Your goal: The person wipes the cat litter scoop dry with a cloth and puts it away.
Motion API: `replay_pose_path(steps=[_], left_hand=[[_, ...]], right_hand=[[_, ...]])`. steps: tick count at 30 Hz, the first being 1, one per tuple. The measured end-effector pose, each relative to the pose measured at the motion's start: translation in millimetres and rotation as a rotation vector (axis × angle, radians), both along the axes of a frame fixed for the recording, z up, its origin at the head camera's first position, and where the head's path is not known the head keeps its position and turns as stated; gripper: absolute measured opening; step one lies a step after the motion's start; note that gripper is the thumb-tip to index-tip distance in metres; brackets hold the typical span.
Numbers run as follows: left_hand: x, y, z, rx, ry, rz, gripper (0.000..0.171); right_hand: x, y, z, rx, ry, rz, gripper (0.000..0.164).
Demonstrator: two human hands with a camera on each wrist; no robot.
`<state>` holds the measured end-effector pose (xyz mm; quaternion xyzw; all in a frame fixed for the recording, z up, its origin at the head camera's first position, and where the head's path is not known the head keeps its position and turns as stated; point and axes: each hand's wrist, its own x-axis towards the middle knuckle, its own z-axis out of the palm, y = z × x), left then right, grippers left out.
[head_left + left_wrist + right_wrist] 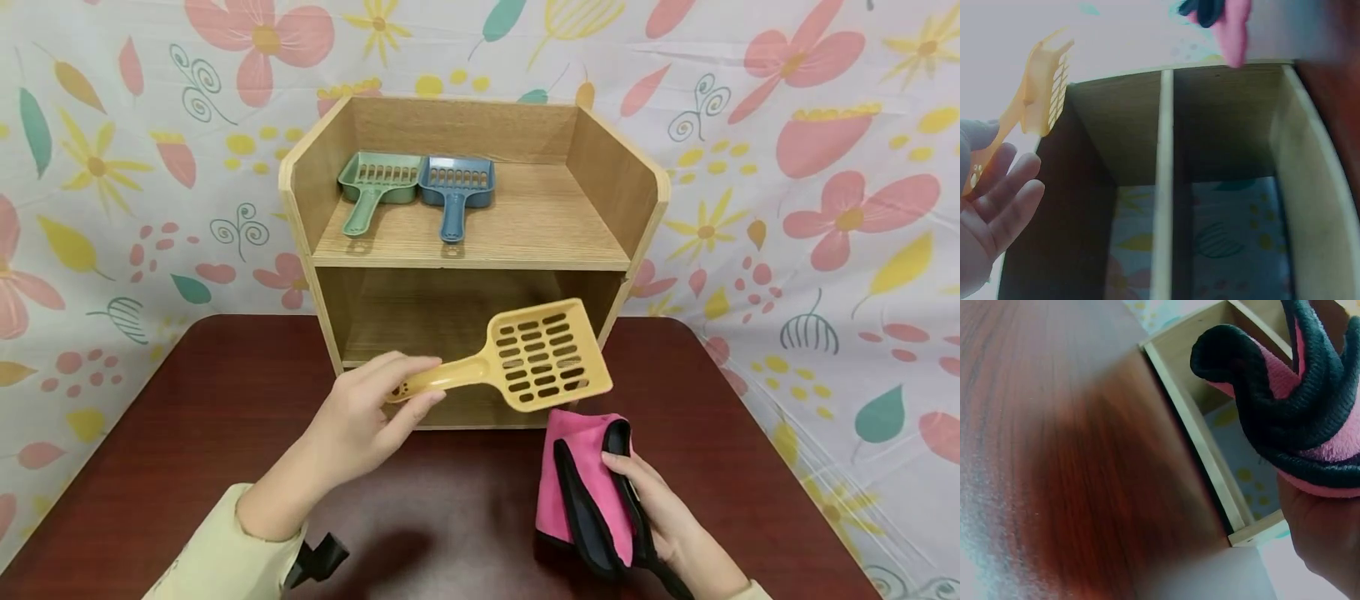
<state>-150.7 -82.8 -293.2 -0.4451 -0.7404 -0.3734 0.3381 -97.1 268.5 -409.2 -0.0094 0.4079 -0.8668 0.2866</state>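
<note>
A yellow litter scoop (489,365) with a slotted head is held up in front of the wooden shelf, its head toward the right. My left hand (356,421) pinches the end of its handle between thumb and fingers. In the left wrist view the scoop (1035,94) appears edge-on past the fingers. My right hand (667,512) grips a bunched pink cloth (555,492) with black edging, just below and right of the scoop head. Folds of the cloth (1335,450) hide most of the right fingers in the right wrist view.
A wooden shelf unit (540,225) stands on the dark red table (240,417). On its top board, a green litter scoop (365,210) and a blue litter scoop (453,215) lie side by side at the left. Flower-patterned fabric (750,250) hangs behind.
</note>
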Motion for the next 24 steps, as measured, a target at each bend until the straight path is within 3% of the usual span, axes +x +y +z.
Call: replay_pose_path(steps=[8, 12, 18, 24], left_hand=[[-6.5, 13.7, 29.0, 0.073, 0.121, 0.105, 0.041], [-10.0, 24.0, 39.7, 0.100, 0.165, 0.164, 0.033], [-19.0, 42.2, 50.8, 0.134, 0.218, 0.270, 0.024], [-25.2, 61.7, 57.7, 0.144, 0.311, 0.393, 0.024]], right_hand=[[0.0, -4.9, -2.7, -0.018, 0.027, 0.027, 0.029], [-0.2, -6.1, -3.2, -0.062, 0.035, 0.046, 0.034], [-1.3, -8.1, -2.6, -0.162, 0.030, 0.107, 0.043], [-0.6, -8.6, -3.5, -0.156, 0.048, 0.104, 0.042]])
